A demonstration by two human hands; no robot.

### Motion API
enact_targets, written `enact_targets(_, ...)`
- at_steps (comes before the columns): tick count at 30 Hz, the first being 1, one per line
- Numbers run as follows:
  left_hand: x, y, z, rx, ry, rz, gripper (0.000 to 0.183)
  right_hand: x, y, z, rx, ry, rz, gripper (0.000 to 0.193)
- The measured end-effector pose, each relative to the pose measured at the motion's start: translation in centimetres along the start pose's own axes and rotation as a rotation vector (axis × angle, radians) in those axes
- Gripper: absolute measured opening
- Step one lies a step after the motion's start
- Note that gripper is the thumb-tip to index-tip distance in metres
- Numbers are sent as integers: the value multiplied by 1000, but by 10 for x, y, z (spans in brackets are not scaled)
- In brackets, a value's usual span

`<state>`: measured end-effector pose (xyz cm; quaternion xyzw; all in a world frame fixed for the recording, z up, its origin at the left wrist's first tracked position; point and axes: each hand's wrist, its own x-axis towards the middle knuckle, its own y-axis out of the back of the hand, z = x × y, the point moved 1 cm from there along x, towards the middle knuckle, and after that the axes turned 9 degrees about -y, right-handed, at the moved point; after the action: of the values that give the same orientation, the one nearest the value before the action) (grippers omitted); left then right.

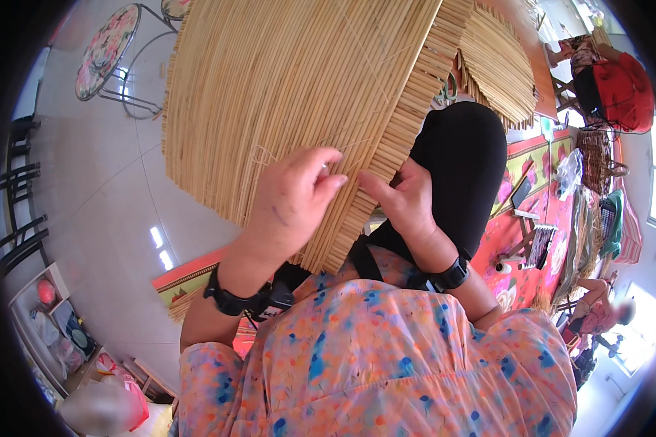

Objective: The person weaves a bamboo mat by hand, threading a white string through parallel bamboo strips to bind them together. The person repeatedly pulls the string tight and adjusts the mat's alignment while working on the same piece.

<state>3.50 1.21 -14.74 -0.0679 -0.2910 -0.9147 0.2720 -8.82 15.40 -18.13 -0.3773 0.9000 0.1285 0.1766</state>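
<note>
A large panel of straw-coloured stalks (pixel 291 80) laid side by side rests across my lap, with a band of short crosswise stalks (pixel 393 138) along its right edge. My left hand (pixel 288 197) hovers over the panel near that band, thumb and forefinger brought close in a pinch. A tiny bright spot shows between them, too small to name. Thin pale thread (pixel 262 154) loops on the panel beside this hand. At the band's edge, my right hand (pixel 408 200) grips it, thumb on top and the other fingers partly hidden beneath.
A second stalk panel (pixel 499 65) lies at the far right, near green-handled scissors (pixel 448 89). Round flower-patterned stools (pixel 108 51) stand far left. On the right are a red floral mat (pixel 517 255), a wicker basket (pixel 596 156) and other people seated, one in red (pixel 623 91).
</note>
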Motion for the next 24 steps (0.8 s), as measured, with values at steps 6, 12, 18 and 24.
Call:
enact_targets(6, -11, -23, 10, 274, -53, 51, 21, 0, 3, 5, 24, 70, -23, 27)
enact_targets(12, -9, -16, 5, 192, -19, -72, 9, -2, -1, 3, 36, 80, -35, 25)
enact_targets(18, 12, 20, -3, -442, 403, -448, 14, -6, -3, -4, 13, 53, -76, 24)
enact_targets(24, 19, 17, -3, -727, 319, -311, 16, -4, -2, -9, 44, 100, -53, 23)
